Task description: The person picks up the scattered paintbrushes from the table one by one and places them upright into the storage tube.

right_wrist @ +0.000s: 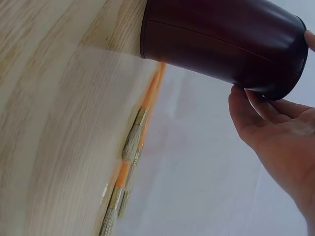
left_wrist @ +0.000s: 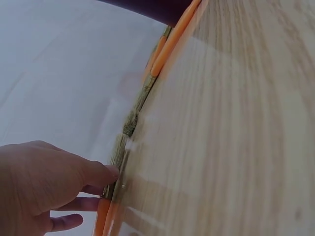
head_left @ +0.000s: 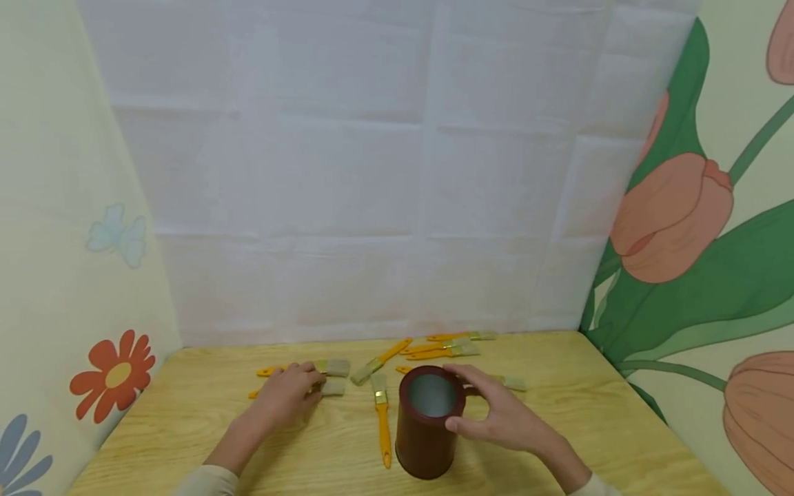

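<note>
My left hand (head_left: pixel 287 396) is over two paintbrushes with orange handles at the left of the table. Its thumb and fingertips pinch the nearer paintbrush (head_left: pixel 333 389) near the ferrule; the farther paintbrush (head_left: pixel 335 368) lies just behind. In the left wrist view the thumb shows on one side of the brush and other fingers behind it. My right hand (head_left: pixel 502 417) holds a tall dark red cup (head_left: pixel 424 444) near its rim, thumb on the near side and fingers on the far side. The cup stands upright on the table, its grey inside visible from above.
One paintbrush (head_left: pixel 383 427) lies between the hands, left of the cup. Another paintbrush (head_left: pixel 381 362) slants behind it. Several more brushes (head_left: pixel 443 350) lie toward the back, one partly hidden behind the cup. A white sheet (head_left: pixel 372 207) hangs behind the wooden table (head_left: pixel 335 455).
</note>
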`<action>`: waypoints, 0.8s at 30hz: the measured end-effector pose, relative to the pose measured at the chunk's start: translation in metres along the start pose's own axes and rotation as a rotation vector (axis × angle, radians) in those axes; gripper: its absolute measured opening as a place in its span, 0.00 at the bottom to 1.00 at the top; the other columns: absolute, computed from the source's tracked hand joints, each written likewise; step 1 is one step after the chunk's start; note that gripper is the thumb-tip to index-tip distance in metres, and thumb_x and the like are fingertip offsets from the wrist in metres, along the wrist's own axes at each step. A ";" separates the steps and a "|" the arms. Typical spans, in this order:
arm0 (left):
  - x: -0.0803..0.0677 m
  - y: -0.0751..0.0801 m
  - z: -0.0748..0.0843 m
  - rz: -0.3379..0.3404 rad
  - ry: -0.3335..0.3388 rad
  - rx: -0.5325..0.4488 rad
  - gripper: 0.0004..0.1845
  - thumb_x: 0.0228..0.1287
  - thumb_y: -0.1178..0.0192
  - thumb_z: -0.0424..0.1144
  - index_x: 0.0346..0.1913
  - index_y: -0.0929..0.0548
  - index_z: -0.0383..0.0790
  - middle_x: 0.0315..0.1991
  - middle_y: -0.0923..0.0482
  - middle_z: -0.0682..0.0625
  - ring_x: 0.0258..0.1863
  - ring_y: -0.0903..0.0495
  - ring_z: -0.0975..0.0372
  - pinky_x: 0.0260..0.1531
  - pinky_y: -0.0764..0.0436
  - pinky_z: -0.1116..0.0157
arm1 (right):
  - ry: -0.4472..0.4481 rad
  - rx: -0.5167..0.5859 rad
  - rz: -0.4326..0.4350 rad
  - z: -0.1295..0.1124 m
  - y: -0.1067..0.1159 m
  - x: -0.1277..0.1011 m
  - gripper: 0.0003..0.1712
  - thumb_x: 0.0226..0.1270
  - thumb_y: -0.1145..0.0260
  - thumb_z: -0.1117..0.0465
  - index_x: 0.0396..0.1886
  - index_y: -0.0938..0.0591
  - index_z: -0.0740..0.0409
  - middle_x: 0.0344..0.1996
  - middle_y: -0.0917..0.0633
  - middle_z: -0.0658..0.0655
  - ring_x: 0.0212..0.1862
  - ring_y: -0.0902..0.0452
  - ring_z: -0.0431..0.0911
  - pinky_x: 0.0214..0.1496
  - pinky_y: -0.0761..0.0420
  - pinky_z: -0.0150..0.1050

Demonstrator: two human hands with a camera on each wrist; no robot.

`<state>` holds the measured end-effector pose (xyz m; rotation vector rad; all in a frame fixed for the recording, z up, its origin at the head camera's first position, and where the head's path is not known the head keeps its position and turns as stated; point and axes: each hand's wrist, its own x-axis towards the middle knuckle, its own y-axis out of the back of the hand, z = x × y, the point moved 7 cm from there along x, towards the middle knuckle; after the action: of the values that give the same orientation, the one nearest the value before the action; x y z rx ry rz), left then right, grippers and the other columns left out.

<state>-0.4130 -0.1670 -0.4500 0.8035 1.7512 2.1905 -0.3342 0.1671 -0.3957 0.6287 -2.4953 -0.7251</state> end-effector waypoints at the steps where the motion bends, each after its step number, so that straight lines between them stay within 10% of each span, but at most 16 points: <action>1: 0.000 0.002 0.000 0.010 -0.003 0.009 0.12 0.63 0.26 0.39 0.48 0.12 0.47 0.38 0.24 0.58 0.37 0.24 0.58 0.35 0.27 0.52 | 0.000 0.002 -0.003 0.000 0.000 0.000 0.40 0.69 0.28 0.54 0.77 0.34 0.50 0.70 0.29 0.47 0.65 0.28 0.48 0.62 0.25 0.50; 17: 0.004 0.056 0.041 0.318 -0.159 0.209 0.12 0.57 0.22 0.41 0.41 0.12 0.42 0.33 0.23 0.54 0.31 0.21 0.60 0.35 0.21 0.51 | -0.055 0.005 0.007 0.000 0.002 -0.001 0.39 0.69 0.27 0.51 0.76 0.32 0.42 0.68 0.28 0.44 0.63 0.27 0.46 0.62 0.25 0.49; 24: 0.001 0.087 0.065 0.384 -0.163 0.144 0.15 0.62 0.26 0.46 0.48 0.13 0.43 0.37 0.20 0.56 0.29 0.23 0.66 0.35 0.20 0.55 | -0.057 0.055 -0.012 0.001 -0.003 0.002 0.39 0.70 0.28 0.55 0.77 0.34 0.45 0.70 0.30 0.47 0.66 0.29 0.48 0.64 0.26 0.46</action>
<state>-0.3648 -0.1358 -0.3582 1.4138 1.8090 2.1564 -0.3354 0.1643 -0.3973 0.6521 -2.5733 -0.6895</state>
